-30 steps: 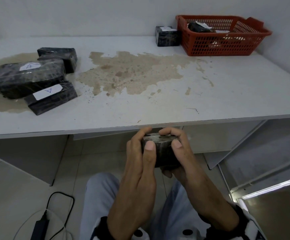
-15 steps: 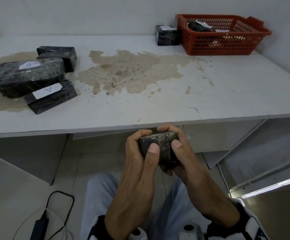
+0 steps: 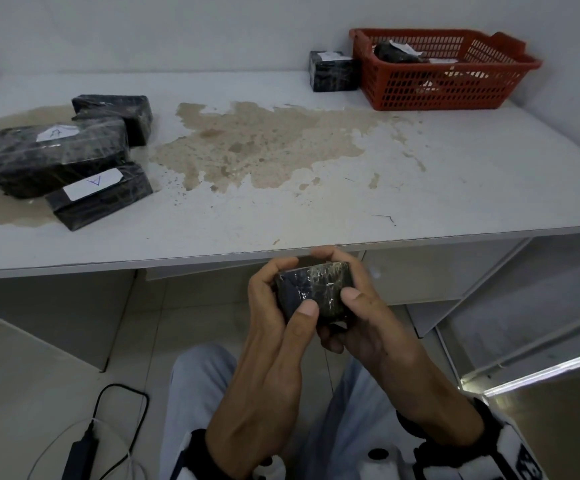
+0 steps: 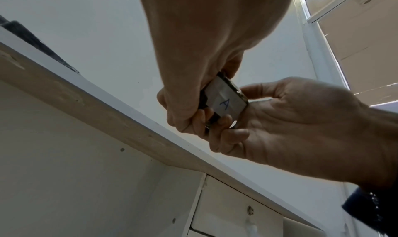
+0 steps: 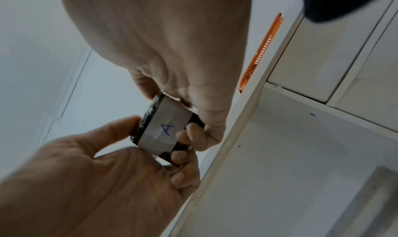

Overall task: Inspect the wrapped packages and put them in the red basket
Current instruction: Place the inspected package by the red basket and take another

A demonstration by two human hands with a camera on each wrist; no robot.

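Observation:
Both hands hold a small black wrapped package (image 3: 314, 289) just below the table's front edge. My left hand (image 3: 293, 289) grips its left side, thumb on the near face. My right hand (image 3: 337, 271) grips the right side and cups it from below. Its underside carries a white label marked "A" (image 4: 226, 101) (image 5: 165, 128), seen from both wrist views. The red basket (image 3: 444, 69) stands at the table's far right corner with a wrapped package (image 3: 399, 53) inside. Three larger black packages (image 3: 52, 154) lie stacked at the table's left.
One small black package (image 3: 331, 71) sits on the table against the basket's left wall. A brown stain (image 3: 264, 150) spreads over the white table top. A power adapter with cable (image 3: 80, 455) lies on the floor at the left. Drawers (image 4: 237, 215) hang under the table.
Both hands have lifted the small package slightly toward the table edge and turned it, so more of its taped face shows. Nothing on the table has moved.

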